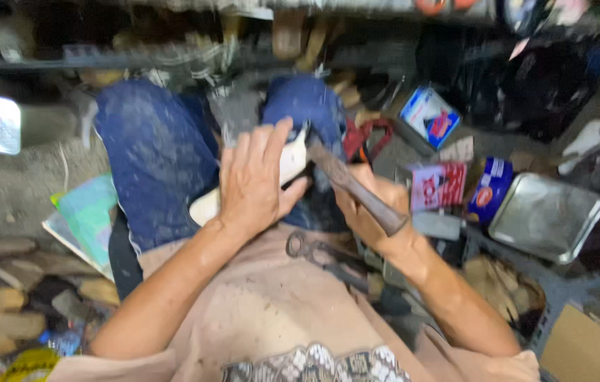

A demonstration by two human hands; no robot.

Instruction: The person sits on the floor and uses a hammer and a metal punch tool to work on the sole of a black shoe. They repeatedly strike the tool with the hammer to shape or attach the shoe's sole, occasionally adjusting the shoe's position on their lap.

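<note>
Cluttered floor; left hand (pixel 254 180) presses white sole (pixel 289 166), right hand (pixel 367 205) clamps hammer (pixel 346 180).

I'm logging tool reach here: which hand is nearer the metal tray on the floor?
Right. The right hand grips the hammer handle on the side where the metal tray lies. The left hand presses the pale piece on the lap, farther away.

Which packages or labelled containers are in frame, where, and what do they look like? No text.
Open box: upper right on the floor, rectangular, blue and white with a red patch.
Flat packet: right of the right hand and its hammer, red and white.
Round tin: beside the packet, blue with a white band and red emblem, next to a metal tray.
</note>
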